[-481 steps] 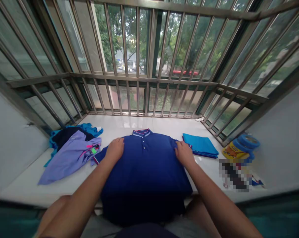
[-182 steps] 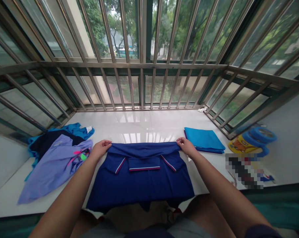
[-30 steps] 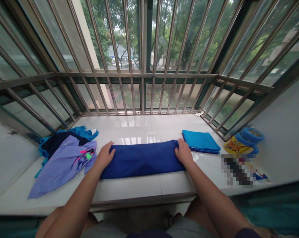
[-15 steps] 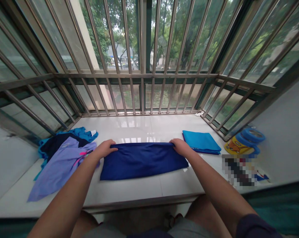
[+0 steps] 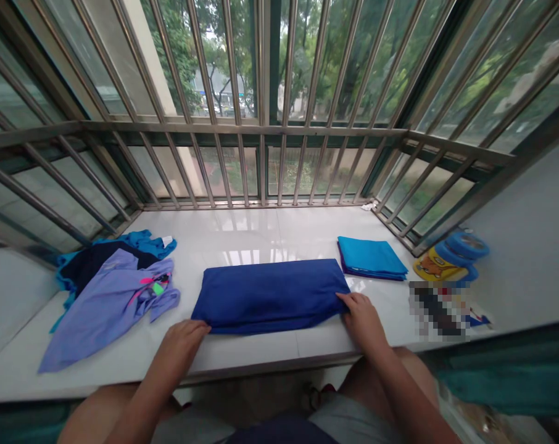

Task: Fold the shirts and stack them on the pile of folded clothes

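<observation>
A dark blue folded garment (image 5: pixel 270 296) lies as a long flat rectangle on the white tiled ledge in front of me. My left hand (image 5: pixel 187 340) pinches its near left corner, fingertips together on the cloth. At the right end, my right hand (image 5: pixel 361 316) grips the edge close to the near corner, thumb and fingers closed on the fabric. The parts of the fingers under the cloth are hidden.
Left lies a loose heap with a lilac garment (image 5: pixel 108 308), a black one and a bright blue one. A stack of folded blue cloth (image 5: pixel 372 256) sits back right, beside a yellow and blue jug (image 5: pixel 446 259). Metal window bars (image 5: pixel 261 131) enclose the ledge.
Both hands have moved from the garment's far edge to its near corners, toward me. The garment now lies flatter, its far edge let go and its near edge held.
</observation>
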A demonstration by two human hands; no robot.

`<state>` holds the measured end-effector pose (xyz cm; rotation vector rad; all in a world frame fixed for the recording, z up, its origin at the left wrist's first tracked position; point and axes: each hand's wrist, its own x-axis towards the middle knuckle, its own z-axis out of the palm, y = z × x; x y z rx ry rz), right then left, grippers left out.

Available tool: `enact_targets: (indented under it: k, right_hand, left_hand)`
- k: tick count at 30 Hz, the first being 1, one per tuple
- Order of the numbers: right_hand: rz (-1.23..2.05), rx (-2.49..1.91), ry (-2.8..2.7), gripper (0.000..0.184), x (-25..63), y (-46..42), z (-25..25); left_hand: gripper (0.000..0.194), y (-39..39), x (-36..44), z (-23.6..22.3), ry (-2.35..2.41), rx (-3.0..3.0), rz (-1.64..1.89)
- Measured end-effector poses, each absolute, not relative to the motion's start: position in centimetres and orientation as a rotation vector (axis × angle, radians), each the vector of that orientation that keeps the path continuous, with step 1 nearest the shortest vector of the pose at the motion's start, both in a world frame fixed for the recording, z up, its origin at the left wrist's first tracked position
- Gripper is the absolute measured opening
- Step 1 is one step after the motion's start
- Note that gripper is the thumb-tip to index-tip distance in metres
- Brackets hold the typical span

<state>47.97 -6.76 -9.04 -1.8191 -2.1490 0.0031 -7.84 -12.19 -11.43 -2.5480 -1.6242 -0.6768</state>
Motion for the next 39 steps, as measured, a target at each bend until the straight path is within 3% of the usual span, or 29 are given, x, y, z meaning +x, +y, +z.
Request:
enact_targets:
  k: [5,9,11,14,17,20,24,26,30,35,39]
  right_hand:
    - [0.035,-2.074,-1.764,0.049,49.5,-10.4,-12.0]
    - [0.157,-2.429,-1.586,0.073,48.7,-8.3,-10.2]
    - [0.309,-2.466,-1.5,0.075,48.0,-6.5,-9.5]
    - [0.489,-2.367,-1.363,0.053,47.5,-4.1,-8.9]
    - [0.549,-2.267,-1.303,0.033,47.6,-2.5,-8.0]
    - [0.537,-2.16,-1.19,0.042,47.2,-1.7,-6.5]
    - [0.419,-2.022,-1.104,0.058,44.2,-0.6,-3.6]
    - [0.387,-1.938,-1.156,0.053,41.1,-0.3,-2.0]
    - [0.398,-1.606,-1.614,0.02,31.5,-1.5,0.2]
    - [0.304,-0.908,-2.579,0.016,18.2,-6.5,-3.0]
    - [0.259,-0.724,-2.863,0.023,13.3,-9.4,-7.5]
  left_hand:
    - [0.033,-16.2,-7.8,-13.5,-1.802,-2.507,-0.735]
    - [0.035,-14.8,-7.7,-11.2,-2.147,-2.241,-0.901]
    - [0.043,-13.2,-7.4,-10.4,-2.375,-2.077,-0.91]
    - [0.052,-11.3,-6.8,-10.1,-2.616,-1.986,-0.881]
    - [0.041,-10.9,-6.0,-10.4,-2.666,-2.073,-0.921]
    - [0.035,-11.7,-4.9,-10.9,-2.709,-2.213,-1.013]
    - [0.04,-13.4,-3.4,-11.1,-2.792,-2.343,-1.255]
    - [0.043,-14.1,-3.0,-10.8,-2.817,-2.306,-1.305]
    - [0.038,-15.3,-2.9,-10.0,-2.836,-2.108,-1.314]
    - [0.046,-15.1,-3.0,-10.1,-3.043,-1.878,-1.711]
    - [0.049,-14.6,-3.2,-10.4,-3.191,-1.799,-1.931]
